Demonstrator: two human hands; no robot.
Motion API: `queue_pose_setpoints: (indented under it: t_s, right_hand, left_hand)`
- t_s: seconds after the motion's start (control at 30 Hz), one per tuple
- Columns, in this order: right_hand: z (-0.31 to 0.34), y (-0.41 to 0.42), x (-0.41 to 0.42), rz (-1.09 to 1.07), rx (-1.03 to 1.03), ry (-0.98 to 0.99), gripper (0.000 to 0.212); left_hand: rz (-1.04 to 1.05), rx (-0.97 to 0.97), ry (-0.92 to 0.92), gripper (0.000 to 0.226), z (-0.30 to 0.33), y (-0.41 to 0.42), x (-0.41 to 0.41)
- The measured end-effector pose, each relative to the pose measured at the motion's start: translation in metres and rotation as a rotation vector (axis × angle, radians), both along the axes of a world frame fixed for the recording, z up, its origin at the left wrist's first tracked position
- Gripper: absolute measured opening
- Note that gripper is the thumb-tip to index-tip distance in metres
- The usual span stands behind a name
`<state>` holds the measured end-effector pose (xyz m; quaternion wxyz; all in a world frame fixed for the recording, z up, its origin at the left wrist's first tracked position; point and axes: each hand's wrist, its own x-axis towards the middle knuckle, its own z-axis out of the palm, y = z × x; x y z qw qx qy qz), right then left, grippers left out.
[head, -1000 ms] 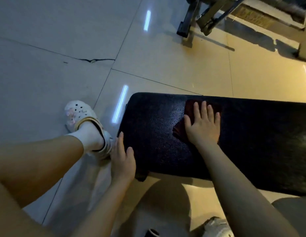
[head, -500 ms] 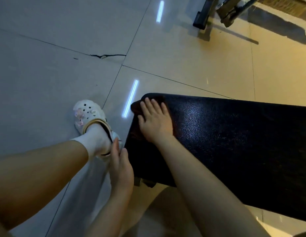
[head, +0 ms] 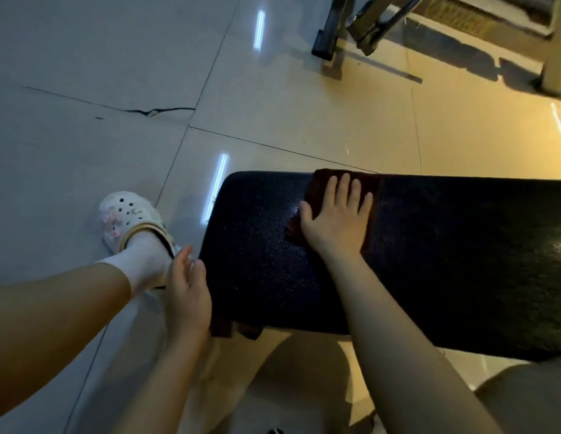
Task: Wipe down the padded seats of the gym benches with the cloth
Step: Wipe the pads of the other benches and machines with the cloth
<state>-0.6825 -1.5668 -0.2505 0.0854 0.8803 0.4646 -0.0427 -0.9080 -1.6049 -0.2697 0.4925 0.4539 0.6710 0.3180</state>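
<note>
A white clog with a white sock stands on the shiny tile floor, just beside the end of the black padded seat. Past the seat's far edge stand metal frame legs. The seat looks dark and bumpy. A dark red cloth lies flat on the seat near its far edge. The right hand presses it with straight fingers, grip released. The left hand rests against the seat's end, fingers relaxed, holding nothing.

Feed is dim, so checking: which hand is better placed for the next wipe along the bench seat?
Right. The right hand lies flat on the cloth, pressing it onto the seat. The left hand only rests at the seat's end, off the cloth.
</note>
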Motion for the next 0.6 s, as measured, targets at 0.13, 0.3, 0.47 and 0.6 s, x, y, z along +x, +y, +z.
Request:
queue_pose_setpoints:
  t_s: [0.13, 0.3, 0.47, 0.6]
  right_hand:
    - [-0.024, -0.017, -0.112, 0.321, -0.039, 0.177, 0.073]
    - [-0.032, -0.056, -0.152, 0.482, -0.096, 0.229, 0.061]
    - [-0.010, -0.093, -0.083, 0.255, 0.071, 0.171, 0.060]
    - [0.028, -0.136, 0.017, -0.033, 0.120, 0.034, 0.061]
  left_hand:
    - [0.106, 0.021, -0.001, 0.037, 0.008, 0.008, -0.012]
    - [0.090, 0.101, 0.033, 0.037, 0.019, 0.004, -0.011]
    - [-0.141, 0.208, 0.120, 0.033, 0.019, -0.015, 0.015]
    - [-0.413, 0.382, 0.163, 0.034, 0.026, -0.042, 0.054]
